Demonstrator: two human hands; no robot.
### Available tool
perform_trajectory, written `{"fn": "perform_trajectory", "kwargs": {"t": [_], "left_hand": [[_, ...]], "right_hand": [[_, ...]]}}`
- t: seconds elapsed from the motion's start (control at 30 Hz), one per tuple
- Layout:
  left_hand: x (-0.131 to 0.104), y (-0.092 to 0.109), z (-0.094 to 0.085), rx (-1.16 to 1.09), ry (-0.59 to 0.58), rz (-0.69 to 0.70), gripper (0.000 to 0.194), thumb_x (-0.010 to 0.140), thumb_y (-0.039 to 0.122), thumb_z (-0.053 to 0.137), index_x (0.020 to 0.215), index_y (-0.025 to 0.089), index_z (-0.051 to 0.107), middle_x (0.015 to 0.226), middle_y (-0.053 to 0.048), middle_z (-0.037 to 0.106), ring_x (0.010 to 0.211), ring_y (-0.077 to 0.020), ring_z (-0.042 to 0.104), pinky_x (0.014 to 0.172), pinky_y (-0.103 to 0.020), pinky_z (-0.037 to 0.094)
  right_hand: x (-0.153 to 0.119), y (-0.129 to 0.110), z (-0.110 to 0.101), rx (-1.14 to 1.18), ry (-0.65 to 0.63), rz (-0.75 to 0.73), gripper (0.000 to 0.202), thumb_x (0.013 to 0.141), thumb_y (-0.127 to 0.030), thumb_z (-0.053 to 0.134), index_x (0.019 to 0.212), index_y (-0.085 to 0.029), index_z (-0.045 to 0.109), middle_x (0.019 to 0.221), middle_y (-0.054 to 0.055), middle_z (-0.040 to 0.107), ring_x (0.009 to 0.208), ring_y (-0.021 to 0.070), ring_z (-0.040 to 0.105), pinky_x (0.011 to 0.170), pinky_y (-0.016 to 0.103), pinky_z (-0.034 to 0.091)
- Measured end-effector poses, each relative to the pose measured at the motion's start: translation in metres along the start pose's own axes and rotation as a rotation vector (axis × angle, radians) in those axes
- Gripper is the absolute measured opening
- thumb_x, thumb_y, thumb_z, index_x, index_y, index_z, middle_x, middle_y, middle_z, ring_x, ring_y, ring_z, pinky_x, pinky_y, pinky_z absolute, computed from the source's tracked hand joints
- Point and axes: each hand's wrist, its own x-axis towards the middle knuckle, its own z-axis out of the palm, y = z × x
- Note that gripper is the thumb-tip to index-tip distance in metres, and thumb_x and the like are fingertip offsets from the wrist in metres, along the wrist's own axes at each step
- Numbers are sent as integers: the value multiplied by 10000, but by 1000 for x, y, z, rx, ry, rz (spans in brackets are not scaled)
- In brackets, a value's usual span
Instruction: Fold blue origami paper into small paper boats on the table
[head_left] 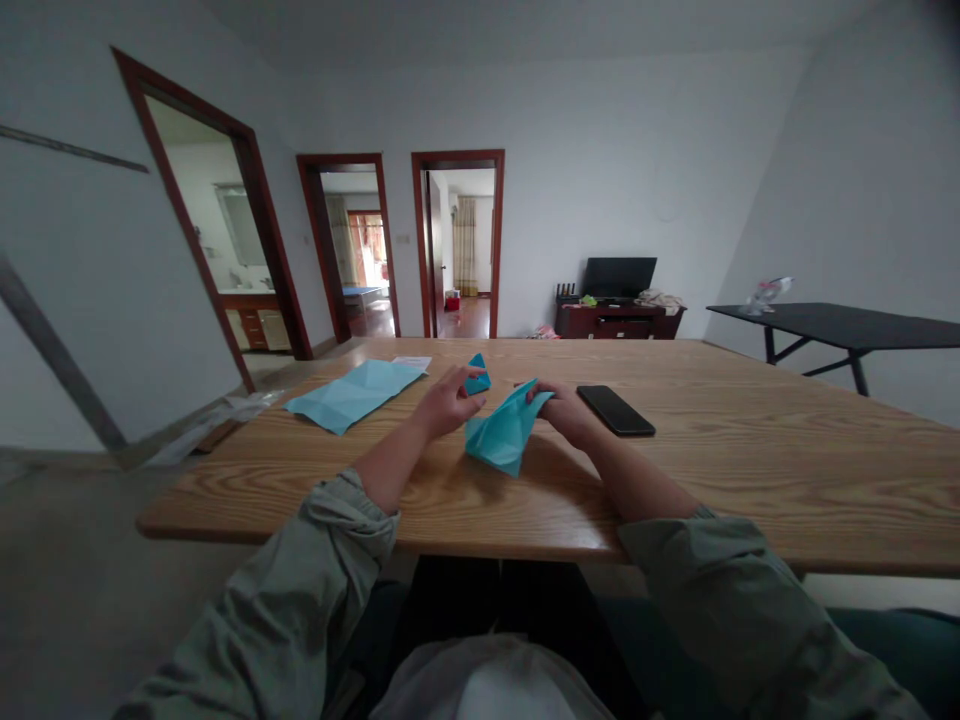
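Observation:
A creased light-blue paper [504, 432] is held above the wooden table [712, 480] by my right hand [562, 410], whose fingers are closed on its upper right corner. My left hand [448, 402] is just left of that paper, with thumb and fingers apart and nothing seen between them. Behind my left fingers stands a small darker-blue folded paper piece [478, 378]. Whether my left hand touches either one is hard to tell. A larger creased light-blue sheet [356, 393] lies flat on the table further left.
A black phone [616, 410] lies right of my right hand. Behind the large sheet is a small white paper [412, 364]. A black table [832, 325] stands at the far right, and a television [619, 276] on a low cabinet [621, 322] is against the back wall.

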Motion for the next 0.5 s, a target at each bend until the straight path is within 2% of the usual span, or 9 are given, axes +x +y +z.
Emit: {"fn": "perform_trajectory", "kwargs": {"t": [0.07,0.17,0.23,0.33,0.4,0.5], "left_hand": [[1,4,3,23,-14,84,462,809,304,589,1255,215,506,1136,-79,552,923,-175,559,813,-309,479],[1,14,5,46,-25,208,462,845,283,552,1299,221,489,1283,-103,498,1175,-225,480,982,-359,413],[0,25,6,65,-49,262,448,875,301,514,1317,236,482,1348,-97,469,1256,-235,427,1060,-390,340],[-4,46,10,89,-102,324,450,896,345,479,1334,242,474,1431,-86,404,1308,-242,380,1092,-400,292],[-6,57,16,127,-147,359,398,885,380,488,1252,239,550,1446,-77,395,1302,-252,387,1088,-410,287],[-5,64,22,171,-179,381,268,861,393,516,994,213,664,1378,-73,483,1271,-261,414,1077,-423,290]], "right_hand": [[-2,-4,1,-50,-27,8,81,656,-156,484,679,-192,553,779,13,642,721,148,577,672,267,479],[-3,-8,2,-164,-44,-21,154,612,-106,441,631,-186,571,654,4,586,642,140,539,612,249,456],[-2,-8,2,-207,-58,-49,174,603,-99,428,616,-185,579,628,2,575,618,138,528,607,252,450],[-1,-6,0,-247,-91,-107,185,594,-100,430,615,-183,594,630,5,592,634,144,532,645,264,452],[1,-2,-1,-252,-113,-156,185,598,-113,447,635,-182,614,673,12,621,695,157,553,696,276,457],[3,5,-2,-212,-142,-173,204,613,-147,462,696,-181,645,735,15,648,725,163,570,711,283,464]]}}
